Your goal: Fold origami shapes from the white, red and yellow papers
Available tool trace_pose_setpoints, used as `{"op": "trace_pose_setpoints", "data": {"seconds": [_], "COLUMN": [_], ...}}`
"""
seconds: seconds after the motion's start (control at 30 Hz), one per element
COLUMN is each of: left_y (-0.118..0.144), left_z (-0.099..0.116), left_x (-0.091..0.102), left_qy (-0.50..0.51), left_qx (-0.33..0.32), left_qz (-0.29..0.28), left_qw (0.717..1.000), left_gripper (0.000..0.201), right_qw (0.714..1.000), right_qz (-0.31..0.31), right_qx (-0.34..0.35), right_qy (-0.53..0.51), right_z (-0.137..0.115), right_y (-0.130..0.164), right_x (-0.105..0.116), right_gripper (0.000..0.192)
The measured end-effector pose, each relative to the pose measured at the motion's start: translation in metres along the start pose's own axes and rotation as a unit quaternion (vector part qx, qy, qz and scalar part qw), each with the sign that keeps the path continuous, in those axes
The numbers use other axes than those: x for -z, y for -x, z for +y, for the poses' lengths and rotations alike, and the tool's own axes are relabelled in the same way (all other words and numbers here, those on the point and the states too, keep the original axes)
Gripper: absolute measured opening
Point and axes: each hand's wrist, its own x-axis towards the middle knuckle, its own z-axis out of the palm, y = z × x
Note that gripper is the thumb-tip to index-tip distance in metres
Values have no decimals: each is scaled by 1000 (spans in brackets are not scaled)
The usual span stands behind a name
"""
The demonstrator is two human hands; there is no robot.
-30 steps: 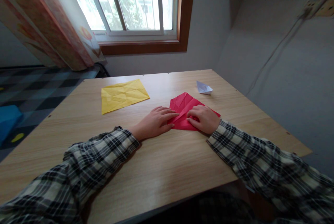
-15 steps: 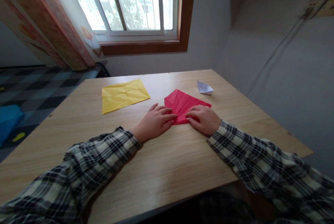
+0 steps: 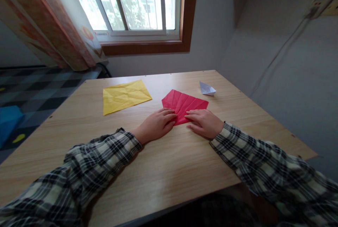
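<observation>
- Landmark for everything here is the red paper (image 3: pixel 185 104), a folded, creased sheet lying flat on the wooden worktop (image 3: pixel 163 170), a little right of its middle.
- Far to the left of the red paper, beyond the worktop's edge, a blue object (image 3: pixel 7 123) sits on the dark checkered floor (image 3: pixel 39 91).
- Up and left of the red paper, a patterned curtain (image 3: pixel 47 19) hangs beside the window (image 3: pixel 132 1).
- Just left of the red paper, apart from it, a crumpled yellow sheet (image 3: pixel 124 96) lies flat on the worktop.
- My left hand (image 3: pixel 156 126) rests palm down at the red paper's near left edge; its fingers lie together, flat and extended, with the tips pressing on the sheet. It grips nothing.
- The red paper itself shows fan-like creases running to its near point, which sits between my two hands.
- My right hand (image 3: pixel 204 123) lies flat at the red paper's near right edge, fingers extended and pointing left, tips on the sheet. It too presses rather than clasps.
- Both my sleeves are plaid, reaching to the wrists.
- Behind and right of the red paper, not touching it, a small white folded paper boat (image 3: pixel 207 89) stands on the worktop.
- Far up and right of the red paper, a cable (image 3: pixel 280 49) runs down the grey wall.
</observation>
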Motion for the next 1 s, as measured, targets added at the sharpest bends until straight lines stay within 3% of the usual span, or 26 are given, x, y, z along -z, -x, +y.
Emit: {"op": "trace_pose_setpoints", "data": {"seconds": [1.0], "left_y": [0], "left_z": [2], "left_x": [2], "left_qy": [-15], "left_qx": [16], "left_qz": [-19], "left_qw": [1000], "left_gripper": [33], "right_qw": [1000], "right_qz": [-24], "right_qx": [-2], "right_qy": [1], "right_z": [2], "right_y": [0], "right_x": [-2], "right_gripper": [43]}}
